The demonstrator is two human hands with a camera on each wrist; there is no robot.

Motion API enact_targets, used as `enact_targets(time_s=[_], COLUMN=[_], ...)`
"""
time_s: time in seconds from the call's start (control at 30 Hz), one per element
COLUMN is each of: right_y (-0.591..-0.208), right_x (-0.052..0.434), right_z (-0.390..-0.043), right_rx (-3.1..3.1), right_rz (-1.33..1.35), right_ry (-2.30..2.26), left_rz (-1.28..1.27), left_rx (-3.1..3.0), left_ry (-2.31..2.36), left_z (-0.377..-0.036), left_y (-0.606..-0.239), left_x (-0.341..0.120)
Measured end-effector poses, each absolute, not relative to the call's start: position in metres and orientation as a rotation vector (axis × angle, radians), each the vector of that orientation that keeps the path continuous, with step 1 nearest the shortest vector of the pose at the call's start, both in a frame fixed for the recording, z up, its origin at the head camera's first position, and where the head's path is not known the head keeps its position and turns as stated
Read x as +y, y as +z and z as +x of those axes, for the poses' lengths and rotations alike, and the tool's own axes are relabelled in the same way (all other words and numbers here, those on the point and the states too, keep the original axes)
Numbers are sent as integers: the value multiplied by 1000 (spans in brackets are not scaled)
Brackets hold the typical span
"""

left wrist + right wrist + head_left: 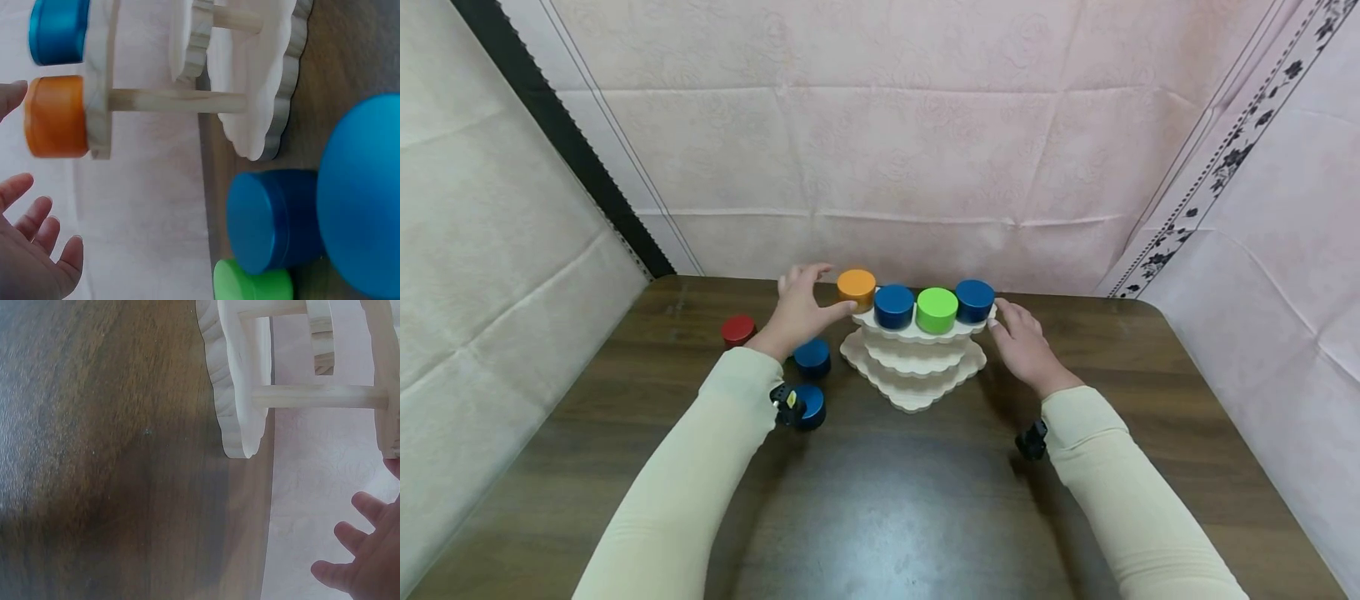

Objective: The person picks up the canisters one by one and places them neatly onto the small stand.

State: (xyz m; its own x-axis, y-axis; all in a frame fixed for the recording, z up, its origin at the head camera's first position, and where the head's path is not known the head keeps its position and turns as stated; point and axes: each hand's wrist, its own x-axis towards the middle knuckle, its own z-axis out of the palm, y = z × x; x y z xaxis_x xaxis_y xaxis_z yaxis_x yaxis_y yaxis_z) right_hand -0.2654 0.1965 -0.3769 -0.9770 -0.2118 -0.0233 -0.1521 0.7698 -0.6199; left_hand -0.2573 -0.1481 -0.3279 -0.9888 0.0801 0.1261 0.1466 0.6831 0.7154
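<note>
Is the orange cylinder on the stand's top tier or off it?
On it. The orange cylinder sits upright at the left end of the stand's top tier, beside the left hand, whose fingers are spread.

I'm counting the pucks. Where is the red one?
In the head view the red puck lies on the table at far left, beyond the left hand, apart from the tiered stand.

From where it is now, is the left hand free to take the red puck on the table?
Probably yes. The left hand is open by the orange puck, holding nothing, and the red puck lies on bare table to its left with nothing between.
</note>
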Motion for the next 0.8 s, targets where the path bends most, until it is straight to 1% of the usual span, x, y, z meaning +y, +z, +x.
enact_targets(time_s=[0.47,0.8], right_y=[-377,-378], right_x=[197,197], right_z=[-265,-264], right_rx=[2857,2850], right_rz=[-295,-302], right_ry=[-1001,-1007], left_rz=[-124,-117], left_rx=[-2706,-2626], left_ry=[-1158,-1077], left_z=[-237,-227], left_y=[-321,-337], left_x=[-184,-202])
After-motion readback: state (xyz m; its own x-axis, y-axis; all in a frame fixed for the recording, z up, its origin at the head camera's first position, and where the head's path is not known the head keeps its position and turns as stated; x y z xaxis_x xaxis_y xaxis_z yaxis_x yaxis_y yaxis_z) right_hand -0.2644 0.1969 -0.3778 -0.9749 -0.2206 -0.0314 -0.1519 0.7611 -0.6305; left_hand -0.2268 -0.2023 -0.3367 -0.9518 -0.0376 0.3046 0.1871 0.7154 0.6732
